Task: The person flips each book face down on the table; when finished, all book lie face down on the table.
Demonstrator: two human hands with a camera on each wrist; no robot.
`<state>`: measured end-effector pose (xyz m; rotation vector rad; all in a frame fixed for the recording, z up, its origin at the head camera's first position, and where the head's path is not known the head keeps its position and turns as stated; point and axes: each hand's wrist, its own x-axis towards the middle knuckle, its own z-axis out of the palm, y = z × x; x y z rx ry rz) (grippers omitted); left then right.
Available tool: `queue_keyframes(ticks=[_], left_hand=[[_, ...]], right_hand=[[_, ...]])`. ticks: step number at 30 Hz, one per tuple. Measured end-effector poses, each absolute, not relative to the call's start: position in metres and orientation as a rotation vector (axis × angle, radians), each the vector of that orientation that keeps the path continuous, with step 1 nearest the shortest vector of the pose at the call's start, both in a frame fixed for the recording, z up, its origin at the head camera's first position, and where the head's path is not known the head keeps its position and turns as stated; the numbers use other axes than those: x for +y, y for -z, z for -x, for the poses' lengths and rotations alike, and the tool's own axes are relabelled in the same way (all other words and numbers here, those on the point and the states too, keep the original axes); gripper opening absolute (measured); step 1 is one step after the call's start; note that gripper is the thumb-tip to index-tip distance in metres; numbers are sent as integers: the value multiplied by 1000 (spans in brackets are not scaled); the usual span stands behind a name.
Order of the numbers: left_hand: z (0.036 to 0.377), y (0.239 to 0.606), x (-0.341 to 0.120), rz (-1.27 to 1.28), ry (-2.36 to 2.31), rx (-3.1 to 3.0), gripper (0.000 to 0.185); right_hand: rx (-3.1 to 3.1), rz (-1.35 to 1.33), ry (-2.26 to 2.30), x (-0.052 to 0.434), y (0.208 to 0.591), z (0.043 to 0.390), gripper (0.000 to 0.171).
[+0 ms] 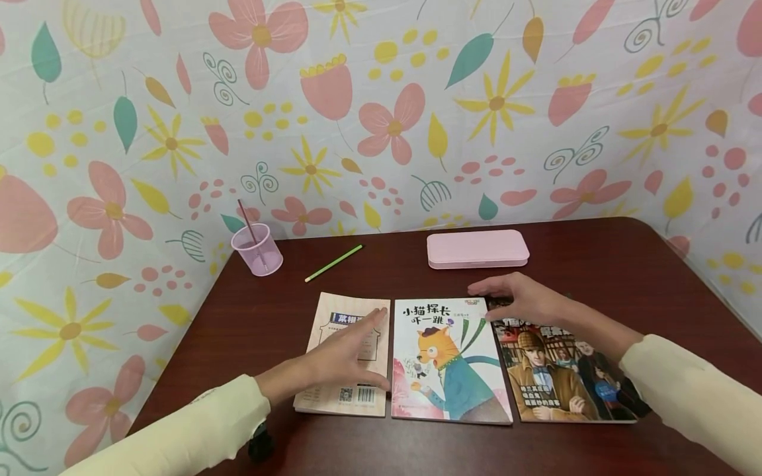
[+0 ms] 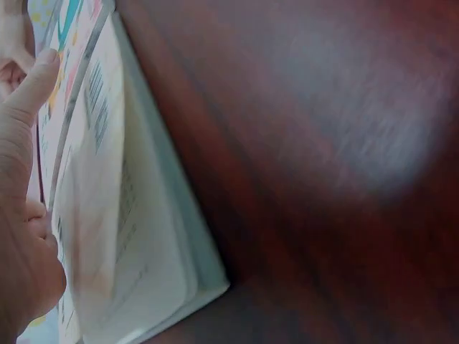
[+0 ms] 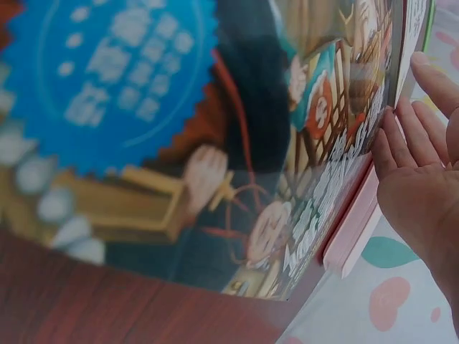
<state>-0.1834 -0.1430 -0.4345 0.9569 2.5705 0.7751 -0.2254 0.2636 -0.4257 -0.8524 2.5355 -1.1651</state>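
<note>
My left hand [image 1: 342, 360] lies flat and open on the tan book [image 1: 348, 357] at 7 o'clock. My right hand [image 1: 520, 297] hovers open over the top of the detective book [image 1: 565, 370] at 3 o'clock from the cat book [image 1: 446, 363], fingers straight

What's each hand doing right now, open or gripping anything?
Left hand: open, fingers straight over the beige book, holding nothing.
Right hand: open, fingers relaxed above the detective book, holding nothing.
</note>
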Motion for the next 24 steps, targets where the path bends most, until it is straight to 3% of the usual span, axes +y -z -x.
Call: queue_keyframes(ticks=[24], left_hand=[[152, 450, -125, -1192, -486, 2643, 148]], right_hand=[[2648, 842, 1129, 264, 436, 217, 52]])
